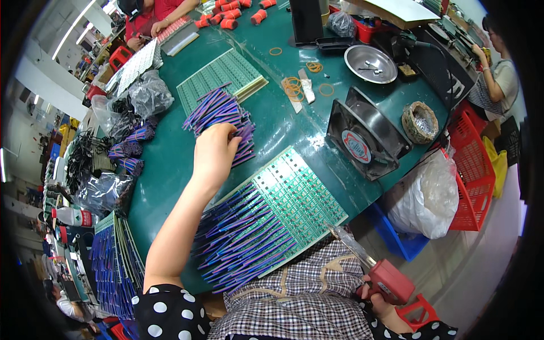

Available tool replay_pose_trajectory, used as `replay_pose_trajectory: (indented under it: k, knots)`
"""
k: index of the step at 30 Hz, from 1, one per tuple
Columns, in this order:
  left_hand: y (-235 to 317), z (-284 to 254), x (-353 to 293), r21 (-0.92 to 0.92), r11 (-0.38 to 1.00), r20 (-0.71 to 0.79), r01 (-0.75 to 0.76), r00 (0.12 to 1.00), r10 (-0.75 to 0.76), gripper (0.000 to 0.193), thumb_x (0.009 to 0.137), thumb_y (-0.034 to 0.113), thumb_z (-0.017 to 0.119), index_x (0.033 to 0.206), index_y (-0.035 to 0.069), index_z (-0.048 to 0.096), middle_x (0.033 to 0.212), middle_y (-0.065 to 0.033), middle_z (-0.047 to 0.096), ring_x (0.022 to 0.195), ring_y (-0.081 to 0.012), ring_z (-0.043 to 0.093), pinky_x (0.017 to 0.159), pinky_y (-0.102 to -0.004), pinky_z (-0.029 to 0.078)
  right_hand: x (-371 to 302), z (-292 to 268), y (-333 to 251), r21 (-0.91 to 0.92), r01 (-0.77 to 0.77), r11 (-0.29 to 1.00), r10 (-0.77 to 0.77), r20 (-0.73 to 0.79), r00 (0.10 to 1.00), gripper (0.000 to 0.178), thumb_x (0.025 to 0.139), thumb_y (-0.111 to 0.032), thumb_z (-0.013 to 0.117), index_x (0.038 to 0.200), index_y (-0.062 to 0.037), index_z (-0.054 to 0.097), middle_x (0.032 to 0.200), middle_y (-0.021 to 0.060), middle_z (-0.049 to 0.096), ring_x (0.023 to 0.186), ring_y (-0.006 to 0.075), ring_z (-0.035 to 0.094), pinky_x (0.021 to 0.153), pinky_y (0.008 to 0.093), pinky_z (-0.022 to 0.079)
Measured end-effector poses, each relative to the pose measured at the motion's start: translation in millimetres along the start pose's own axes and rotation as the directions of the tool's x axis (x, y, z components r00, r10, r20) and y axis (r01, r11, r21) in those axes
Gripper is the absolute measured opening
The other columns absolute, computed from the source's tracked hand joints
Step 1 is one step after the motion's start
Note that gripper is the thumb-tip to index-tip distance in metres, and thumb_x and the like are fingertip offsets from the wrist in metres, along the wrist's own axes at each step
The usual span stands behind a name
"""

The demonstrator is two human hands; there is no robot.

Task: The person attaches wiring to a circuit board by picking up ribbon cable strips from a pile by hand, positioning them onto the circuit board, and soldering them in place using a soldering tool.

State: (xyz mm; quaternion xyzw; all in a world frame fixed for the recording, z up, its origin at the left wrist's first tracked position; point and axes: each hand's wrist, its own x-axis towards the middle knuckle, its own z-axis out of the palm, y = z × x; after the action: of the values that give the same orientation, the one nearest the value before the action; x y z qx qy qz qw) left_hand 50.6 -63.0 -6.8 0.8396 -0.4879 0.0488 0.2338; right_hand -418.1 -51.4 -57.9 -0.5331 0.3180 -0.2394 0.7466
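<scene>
My left hand [215,152] is closed at the near side of a loose bundle of purple and blue wires [212,111], its fingertips pressed among them. How many wires it pinches is hidden. My right hand [375,296] grips a red soldering gun [391,281] at the lower right, its metal tip touching or almost touching the near right edge of a green circuit board panel [300,195]. Rows of purple and blue wires [243,235] stick out leftward over that panel. Beyond the bundle lies a stack of green circuit board panels [224,73], partly covered by the wires.
A black fan [362,136], a metal bowl [370,63], a roll-shaped solder pot [420,122] and rubber bands [293,89] stand or lie to the right. Plastic bags [150,93] and wired panels [116,266] are at left. A co-worker in red [150,20] sits across the table.
</scene>
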Motion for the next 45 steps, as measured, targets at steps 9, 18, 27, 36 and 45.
replay_pose_trajectory:
  k: [9, 18, 27, 36, 45]
  knots:
    - [1.3, 15.4, 1.9, -0.063, 0.997, -0.019, -0.049, 0.999, 0.048, 0.01, 0.08, 0.009, 0.067, 0.089, 0.004, 0.066, 0.085, -0.011, 0.063, 0.085, -0.0306, 0.061, 0.074, -0.0416, 0.049, 3.1, 8.2, 2.2, 0.199, -0.005, 0.98, 0.043, -0.184, 0.982, 0.078, 0.075, -0.023, 0.084, 0.129, 0.0138, 0.042, 0.102, 0.0203, 0.066, 0.07, 0.0165, 0.064, 0.061, 0.0274, 0.054]
    - [-7.3, 7.0, 4.3, -0.194, 0.981, 0.014, 0.001, 1.0, 0.002, 0.006, 0.086, 0.006, 0.062, 0.089, 0.002, 0.065, 0.081, -0.0103, 0.065, 0.075, -0.023, 0.064, 0.068, -0.0357, 0.05, -6.0, 6.8, 3.2, 0.017, 0.05, 0.999, -0.049, -0.058, 0.997, 0.06, 0.089, -0.036, 0.068, 0.132, -0.0011, 0.043, 0.122, 0.0164, 0.057, 0.073, 0.0172, 0.058, 0.065, 0.0316, 0.05]
    - [-1.2, -22.0, -6.0, -0.68, 0.608, 0.349, 0.409, 0.91, -0.222, 0.013, 0.089, 0.008, 0.065, 0.099, 0.0, 0.066, 0.075, 0.0023, 0.061, 0.061, -0.0029, 0.052, 0.051, -0.0186, 0.036, -10.5, 7.3, 1.5, -0.055, 0.085, 0.995, -0.087, -0.041, 0.995, 0.058, 0.091, -0.034, 0.065, 0.132, 0.0, 0.041, 0.117, 0.0176, 0.059, 0.072, 0.0178, 0.059, 0.064, 0.0308, 0.05]
    - [88.2, -40.8, -103.9, -0.439, 0.843, 0.242, -0.312, 0.862, 0.445, 0.02, 0.075, 0.005, 0.068, 0.094, 0.0, 0.067, 0.085, -0.0089, 0.062, 0.073, -0.0179, 0.06, 0.059, -0.0283, 0.049, -10.0, 11.7, -43.1, 0.1, -0.163, 0.981, 0.177, -0.143, 0.974, 0.057, 0.077, -0.028, 0.083, 0.116, 0.0029, 0.055, 0.091, 0.0063, 0.064, 0.071, 0.0102, 0.06, 0.065, 0.0234, 0.049]
    - [103.4, -18.2, -161.6, -0.092, 0.813, 0.143, -0.575, 0.801, 0.582, 0.032, 0.067, 0.005, 0.065, 0.097, -0.005, 0.067, 0.086, -0.0103, 0.06, 0.07, -0.0214, 0.06, 0.056, -0.0291, 0.049, -11.0, 1.7, -29.0, -0.284, -0.151, 0.947, 0.159, 0.004, 0.987, 0.058, 0.075, -0.038, 0.081, 0.11, 0.0024, 0.058, 0.072, 0.0015, 0.064, 0.062, 0.0126, 0.062, 0.057, 0.0263, 0.049]
